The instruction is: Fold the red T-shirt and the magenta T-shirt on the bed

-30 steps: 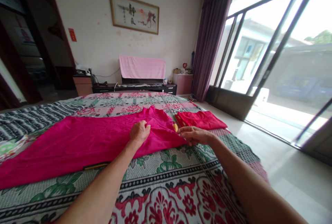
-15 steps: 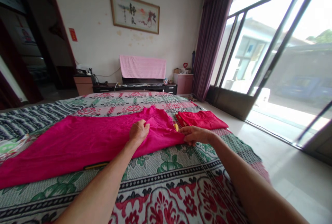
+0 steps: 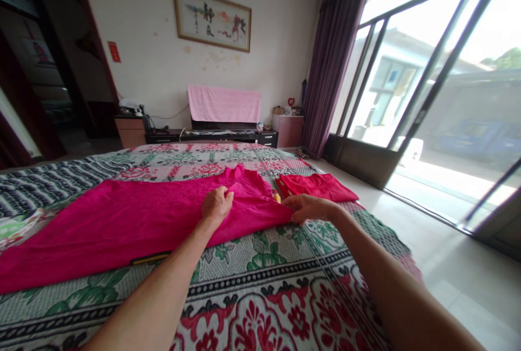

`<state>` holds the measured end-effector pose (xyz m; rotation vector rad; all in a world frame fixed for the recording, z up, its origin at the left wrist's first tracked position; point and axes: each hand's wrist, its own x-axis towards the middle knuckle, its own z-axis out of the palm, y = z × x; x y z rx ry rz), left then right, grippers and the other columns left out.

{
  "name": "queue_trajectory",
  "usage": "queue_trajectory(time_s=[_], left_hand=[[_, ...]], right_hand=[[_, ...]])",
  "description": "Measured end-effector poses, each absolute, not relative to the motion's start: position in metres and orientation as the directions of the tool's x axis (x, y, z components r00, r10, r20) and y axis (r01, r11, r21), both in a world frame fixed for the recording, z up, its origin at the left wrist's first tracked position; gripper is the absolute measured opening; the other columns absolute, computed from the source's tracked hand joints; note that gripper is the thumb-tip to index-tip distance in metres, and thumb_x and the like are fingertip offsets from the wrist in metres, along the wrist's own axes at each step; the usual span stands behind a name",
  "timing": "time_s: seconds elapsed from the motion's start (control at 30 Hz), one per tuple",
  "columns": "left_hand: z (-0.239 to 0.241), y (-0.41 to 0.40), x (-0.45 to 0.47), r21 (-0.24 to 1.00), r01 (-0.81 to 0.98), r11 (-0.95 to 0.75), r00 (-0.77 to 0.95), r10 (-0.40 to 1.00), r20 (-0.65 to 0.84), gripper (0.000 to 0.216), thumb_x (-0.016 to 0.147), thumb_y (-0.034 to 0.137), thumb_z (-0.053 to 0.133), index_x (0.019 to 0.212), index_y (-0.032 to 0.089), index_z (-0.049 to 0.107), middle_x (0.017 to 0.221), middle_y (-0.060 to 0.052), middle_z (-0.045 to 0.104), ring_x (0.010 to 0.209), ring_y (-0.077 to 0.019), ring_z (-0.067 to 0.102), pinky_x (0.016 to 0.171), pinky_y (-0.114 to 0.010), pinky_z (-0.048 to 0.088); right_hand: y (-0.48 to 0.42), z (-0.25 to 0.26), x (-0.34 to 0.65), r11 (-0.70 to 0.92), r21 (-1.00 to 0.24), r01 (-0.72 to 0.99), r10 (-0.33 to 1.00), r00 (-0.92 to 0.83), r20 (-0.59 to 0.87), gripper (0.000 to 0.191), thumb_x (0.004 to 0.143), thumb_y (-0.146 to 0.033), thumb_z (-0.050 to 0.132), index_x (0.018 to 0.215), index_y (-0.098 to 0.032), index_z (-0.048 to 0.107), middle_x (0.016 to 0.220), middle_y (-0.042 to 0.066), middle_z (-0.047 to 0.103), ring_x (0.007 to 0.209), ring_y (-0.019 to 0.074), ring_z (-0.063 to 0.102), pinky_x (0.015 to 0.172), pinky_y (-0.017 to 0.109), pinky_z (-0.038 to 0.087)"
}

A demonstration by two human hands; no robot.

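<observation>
the left hand [image 3: 217, 203] pinches the pink cloth [image 3: 150, 212] on the blanket [image 3: 260, 291]; the right hand [image 3: 311, 209] pinches its corner [image 3: 280, 218], near the red cloth [image 3: 319, 187].

Before me, a long, bright magenta cloth garment [image 3: 154, 212] lies spread, slightly wrinkled, from ten o'clock to just past twelve.

The left hand [image 3: 217, 204] is clenching, its forearm [image 3: 160, 280] slanting below; right of that grip, the right hand [image 3: 310, 209] is pinching, pointing leftward.
</observation>
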<state>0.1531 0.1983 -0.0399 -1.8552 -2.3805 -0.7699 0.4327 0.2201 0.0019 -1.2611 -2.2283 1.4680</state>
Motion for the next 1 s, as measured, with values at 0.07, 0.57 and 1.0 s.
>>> queue_trajectory(time_s=[0.07,0.57,1.0], left_hand=[[-0.04,0.197,0.154,0.343,0.925,0.161,-0.268,0.919,0.29,0.029,0.085,0.041,0.045,0.089,0.021,0.066,0.089,-0.008,0.071,0.084,-0.0193,0.064,0.067,-0.026,0.04],[-0.034,0.197,0.151,0.454,0.886,0.092,-0.22,0.947,0.236,0.028,0.081,0.039,0.052,0.095,0.023,0.07,0.09,-0.006,0.072,0.085,-0.0194,0.065,0.069,-0.024,0.043],[-0.024,0.181,0.111,0.423,0.87,0.254,-0.375,0.898,0.231,0.03,0.079,0.031,0.045,0.076,0.019,0.072,0.079,-0.006,0.072,0.072,-0.0173,0.064,0.059,-0.023,0.039]], right_hand=[[0.222,0.003,0.431,0.242,-0.76,0.603,0.733,-0.627,-0.264,0.042,0.061,-0.017,0.067,0.104,-0.018,0.064,0.076,-0.003,0.065,0.059,0.0082,0.056,0.051,0.018,0.044],[0.226,-0.002,0.428,0.364,-0.598,0.714,0.775,-0.588,-0.23,0.028,0.074,-0.043,0.059,0.064,-0.017,0.058,0.054,-0.002,0.053,0.05,0.0084,0.049,0.044,0.019,0.037],[0.232,-0.005,0.424,0.42,-0.559,0.715,0.838,-0.542,-0.064,0.023,0.072,-0.039,0.057,0.068,-0.016,0.063,0.056,-0.002,0.054,0.05,0.0084,0.046,0.045,0.02,0.034]])
